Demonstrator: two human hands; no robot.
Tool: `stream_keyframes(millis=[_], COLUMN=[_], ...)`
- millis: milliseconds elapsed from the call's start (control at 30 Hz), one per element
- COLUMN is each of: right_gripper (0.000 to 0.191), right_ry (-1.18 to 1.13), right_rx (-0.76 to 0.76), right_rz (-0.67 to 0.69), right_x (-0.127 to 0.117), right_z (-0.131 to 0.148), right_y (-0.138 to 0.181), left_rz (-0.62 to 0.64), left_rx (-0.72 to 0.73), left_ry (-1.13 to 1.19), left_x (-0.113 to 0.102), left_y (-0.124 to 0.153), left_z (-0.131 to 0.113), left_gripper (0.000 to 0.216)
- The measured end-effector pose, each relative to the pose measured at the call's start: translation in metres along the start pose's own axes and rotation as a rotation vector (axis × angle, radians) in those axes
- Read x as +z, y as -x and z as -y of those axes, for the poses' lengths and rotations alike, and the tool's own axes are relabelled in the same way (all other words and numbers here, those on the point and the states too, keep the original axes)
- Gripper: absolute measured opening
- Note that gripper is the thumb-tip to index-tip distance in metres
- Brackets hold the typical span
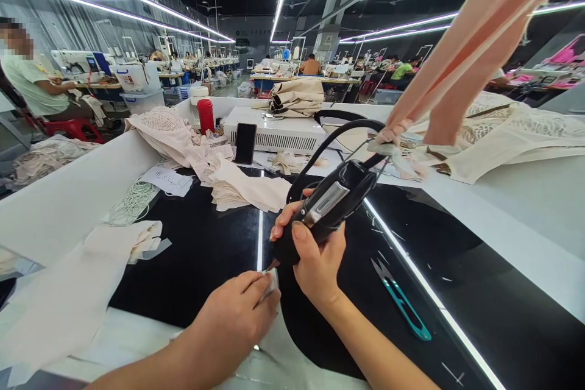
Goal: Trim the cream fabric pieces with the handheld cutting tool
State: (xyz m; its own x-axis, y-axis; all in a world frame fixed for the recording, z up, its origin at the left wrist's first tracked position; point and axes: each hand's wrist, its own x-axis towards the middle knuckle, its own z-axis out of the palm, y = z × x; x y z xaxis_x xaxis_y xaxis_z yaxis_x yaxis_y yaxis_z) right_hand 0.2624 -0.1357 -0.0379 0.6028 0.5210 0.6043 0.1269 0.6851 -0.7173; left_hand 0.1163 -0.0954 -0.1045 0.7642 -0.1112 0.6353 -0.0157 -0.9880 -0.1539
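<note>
My right hand [322, 256] is wrapped round a black hand-held power tool [351, 186] with a silver lever on its side and a thick black cable. The tool tilts nose-down, and its rear end hangs from a pink fabric strip [457, 55]. Close below its nose, my left hand [235, 317] pinches a small pale piece of fabric [273, 283]. Whether the nose touches that fabric I cannot tell. To the right of my right forearm lie teal thread snips [402, 301] on the black tabletop [183, 280].
Pale fabric pieces [251, 186] are stacked beyond my hands, more fabric [68, 292] at left. A phone [245, 143] leans against a white vented box [278, 128], near a red bottle [205, 116]. White side panels [91, 201] border the table. A seated person [36, 82] works far left.
</note>
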Motion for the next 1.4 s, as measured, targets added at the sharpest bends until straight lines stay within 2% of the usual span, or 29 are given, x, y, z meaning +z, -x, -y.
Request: stream_keyframes(millis=[200,300,400,500,667,833,967,1133,1200,1300,1400], right_gripper=[0.033,0.039,0.041,0.041,0.040,0.040,0.041,0.041,0.041,0.040,0.040], right_ry=[-0.018,-0.011,-0.013,-0.039,-0.061,-0.056,-0.044,-0.022,-0.021,-0.023,-0.025], right_rx=[0.025,0.070,0.095,0.098,0.105,0.108,0.111,0.103,0.094,0.100,0.116], right_rz=[-0.040,-0.034,-0.013,0.011,0.027,0.021,0.018,0.011,0.014,0.019,0.026], right_x=[-0.009,-0.015,-0.019,-0.020,-0.018,-0.016,-0.016,-0.014,-0.014,-0.014,-0.015], right_z=[0.022,0.036,0.047,0.053,0.054,0.050,0.047,0.046,0.046,0.046,0.047], right_y=[-0.001,0.007,0.019,0.029,0.036,0.039,0.040,0.040,0.039,0.040,0.041], left_rz=[0.118,0.203,0.224,0.187,0.151,0.193,0.177,0.043,-0.022,-0.041,0.052], left_rx=[-0.067,-0.118,-0.132,-0.130,-0.082,-0.048,-0.107,-0.314,-0.349,-0.297,-0.195], left_ry=[-0.004,-0.003,-0.027,-0.007,0.204,0.357,0.428,0.471,0.427,0.322,0.241], left_x=[-0.016,-0.021,-0.027,-0.037,-0.048,-0.034,-0.025,-0.032,-0.032,-0.023,-0.013], left_y=[0.006,0.016,0.020,0.016,0.000,-0.007,-0.009,-0.011,-0.010,-0.006,0.000], left_z=[0.016,0.029,0.037,0.034,0.014,0.002,0.002,0.005,0.005,0.001,-0.004], left_gripper=[0.033,0.033,0.031,0.029,0.026,0.018,0.023,0.026,0.024,0.027,0.030])
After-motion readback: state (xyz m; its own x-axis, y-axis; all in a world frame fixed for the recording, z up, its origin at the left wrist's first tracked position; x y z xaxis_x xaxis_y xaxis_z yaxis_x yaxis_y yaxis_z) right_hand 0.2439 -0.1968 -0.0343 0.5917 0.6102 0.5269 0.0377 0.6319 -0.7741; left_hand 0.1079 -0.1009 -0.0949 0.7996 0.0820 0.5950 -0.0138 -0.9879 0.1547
